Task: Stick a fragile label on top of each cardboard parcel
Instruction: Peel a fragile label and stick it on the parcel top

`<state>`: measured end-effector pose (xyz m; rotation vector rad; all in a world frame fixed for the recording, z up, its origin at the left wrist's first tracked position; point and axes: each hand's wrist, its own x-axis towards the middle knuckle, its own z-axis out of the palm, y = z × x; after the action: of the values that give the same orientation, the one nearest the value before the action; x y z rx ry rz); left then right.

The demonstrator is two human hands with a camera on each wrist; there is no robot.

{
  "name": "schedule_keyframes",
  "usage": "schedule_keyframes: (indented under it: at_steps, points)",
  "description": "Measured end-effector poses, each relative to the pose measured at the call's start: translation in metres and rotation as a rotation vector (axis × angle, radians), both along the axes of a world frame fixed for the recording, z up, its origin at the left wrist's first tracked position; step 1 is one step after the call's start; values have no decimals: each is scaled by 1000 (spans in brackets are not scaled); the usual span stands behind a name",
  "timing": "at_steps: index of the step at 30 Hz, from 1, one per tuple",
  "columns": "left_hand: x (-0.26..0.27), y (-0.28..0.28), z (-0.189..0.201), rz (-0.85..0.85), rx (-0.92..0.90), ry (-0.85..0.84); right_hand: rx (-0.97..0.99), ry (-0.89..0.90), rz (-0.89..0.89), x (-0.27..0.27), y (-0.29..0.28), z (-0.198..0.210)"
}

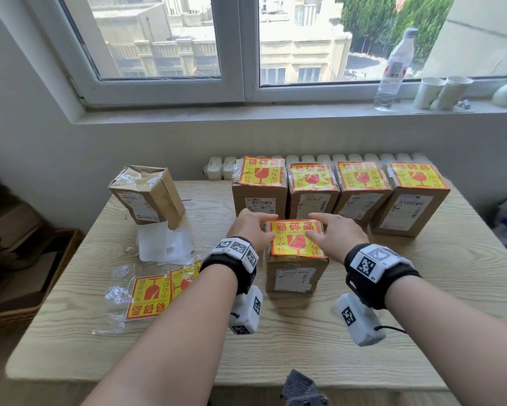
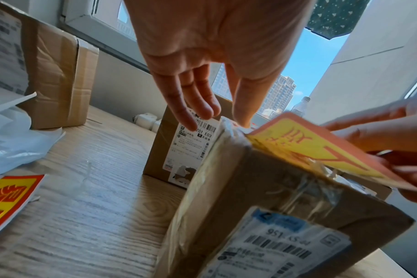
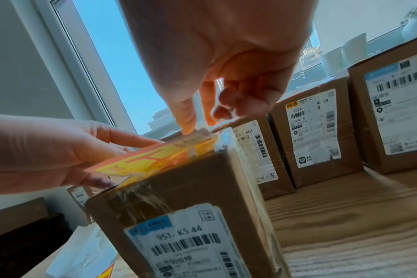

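A brown cardboard parcel (image 1: 293,276) stands upright at the front middle of the wooden table (image 1: 363,347). A red-and-yellow fragile label (image 1: 297,241) lies over its top. In the wrist views the label (image 2: 317,148) touches the parcel (image 2: 274,197) at the far edge, and its near edge is lifted. My left hand (image 1: 268,230) pinches the label's left edge, thumb on top. My right hand (image 1: 315,230) pinches the right edge the same way. At the far left an unlabelled parcel (image 1: 149,197) stands tilted.
Several parcels with labels on top (image 1: 259,197) stand in a row at the back of the table. White backing sheets (image 1: 164,244) and a clear bag of spare labels (image 1: 152,291) lie at the left. A bottle (image 1: 393,71) and paper cups (image 1: 442,92) stand on the sill.
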<state>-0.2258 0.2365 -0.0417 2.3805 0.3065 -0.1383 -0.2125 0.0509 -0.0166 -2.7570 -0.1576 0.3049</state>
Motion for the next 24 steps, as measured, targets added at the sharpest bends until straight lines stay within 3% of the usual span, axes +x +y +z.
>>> schedule_keyframes:
  at_steps: [7,14,24]
  points:
    - [-9,-10,0,-178,86,117,24,71,176,-5,2,-8]
    - [-21,1,0,-175,56,157,102,67,86,-2,-19,-14]
    - [-15,-6,-7,-205,26,172,134,80,111,-8,-18,-22]
